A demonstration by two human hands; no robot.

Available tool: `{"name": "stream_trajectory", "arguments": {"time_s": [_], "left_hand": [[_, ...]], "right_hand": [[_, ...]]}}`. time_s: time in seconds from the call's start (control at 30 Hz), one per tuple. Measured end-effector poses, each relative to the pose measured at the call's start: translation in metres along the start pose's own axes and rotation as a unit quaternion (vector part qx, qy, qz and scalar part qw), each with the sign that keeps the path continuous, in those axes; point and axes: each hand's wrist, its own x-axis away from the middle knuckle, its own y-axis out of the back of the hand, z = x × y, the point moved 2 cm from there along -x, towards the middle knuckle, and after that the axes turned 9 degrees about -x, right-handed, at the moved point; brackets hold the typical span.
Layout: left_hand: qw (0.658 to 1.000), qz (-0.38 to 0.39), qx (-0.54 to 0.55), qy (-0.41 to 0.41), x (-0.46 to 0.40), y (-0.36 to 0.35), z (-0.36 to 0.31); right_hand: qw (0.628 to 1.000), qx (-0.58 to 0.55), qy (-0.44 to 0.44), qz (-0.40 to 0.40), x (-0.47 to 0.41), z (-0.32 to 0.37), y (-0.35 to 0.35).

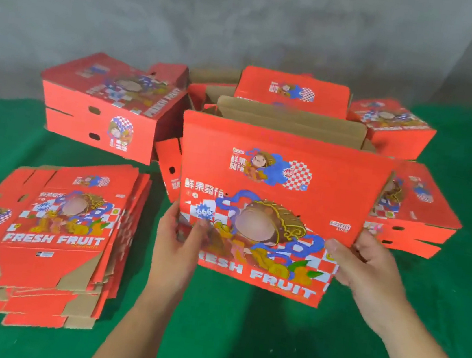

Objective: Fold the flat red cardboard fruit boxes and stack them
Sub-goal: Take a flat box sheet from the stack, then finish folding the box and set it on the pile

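Two bare forearms, no sleeves; left hand (180, 241), right hand (368, 267).

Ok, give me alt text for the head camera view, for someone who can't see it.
Both hands, left hand and right hand, grip a half-opened red fruit box above green cloth. Flat boxes lie stacked left; folded boxes stand behind.

Centre, held up off the table (235, 345): box in hand (271, 202), left hand (180, 241) and right hand (368, 267) at its side edges. Front left: flat pile (38, 242). Behind left: folded stack (102, 108). Behind right: more folded boxes (415, 210).
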Motion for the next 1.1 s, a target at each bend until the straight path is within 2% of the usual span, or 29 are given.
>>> {"name": "stream_trajectory", "arguments": {"time_s": [0.1,0.27,0.33,0.37,0.4,0.43,0.5,0.53,0.63,0.77,0.83,0.93,1.03,1.1], "left_hand": [[0.997,-0.04,0.001,-0.071,-0.024,0.003,-0.031],[0.978,-0.046,-0.033,-0.203,-0.093,-0.001,-0.093],[0.938,-0.052,-0.191,-0.285,-0.132,-0.002,-0.113],[0.899,-0.042,-0.309,-0.308,-0.153,-0.003,-0.118],[0.863,-0.035,-0.405,-0.3,-0.169,-0.005,-0.121],[0.844,-0.043,-0.462,-0.269,-0.18,-0.007,-0.123],[0.854,-0.086,-0.457,-0.232,-0.186,-0.012,-0.121],[0.867,-0.103,-0.424,-0.239,-0.184,-0.016,-0.117],[0.887,-0.153,-0.359,-0.246,-0.171,-0.024,-0.103],[0.902,-0.22,-0.312,-0.202,-0.159,-0.023,-0.094],[0.905,-0.217,-0.311,-0.191,-0.16,-0.017,-0.096],[0.927,-0.203,-0.267,-0.166,-0.168,-0.003,-0.102],[0.924,-0.186,-0.293,-0.158,-0.165,0.008,-0.107],[0.932,-0.16,-0.279,-0.167,-0.149,0.01,-0.103]], "right_hand": [[0.998,-0.012,0.056,-0.017,-0.05,0.049,-0.006],[0.984,0.008,0.171,-0.052,-0.165,0.134,-0.034],[0.977,0.051,0.202,-0.053,-0.209,0.165,-0.053],[0.971,0.114,0.208,-0.032,-0.224,0.171,-0.062],[0.955,0.212,0.207,-0.008,-0.235,0.17,-0.07],[0.926,0.317,0.206,0.014,-0.241,0.162,-0.075],[0.86,0.456,0.226,0.04,-0.24,0.135,-0.083],[0.846,0.477,0.234,0.05,-0.236,0.121,-0.087],[0.844,0.449,0.287,0.057,-0.222,0.086,-0.094],[0.838,0.371,0.401,-0.003,-0.206,0.068,-0.108],[0.861,0.348,0.368,0.044,-0.206,0.067,-0.118],[0.919,0.28,0.214,0.178,-0.214,0.07,-0.134],[0.909,0.261,0.173,0.275,-0.213,0.065,-0.149],[0.9,0.276,0.167,0.294,-0.206,0.055,-0.16]]}}
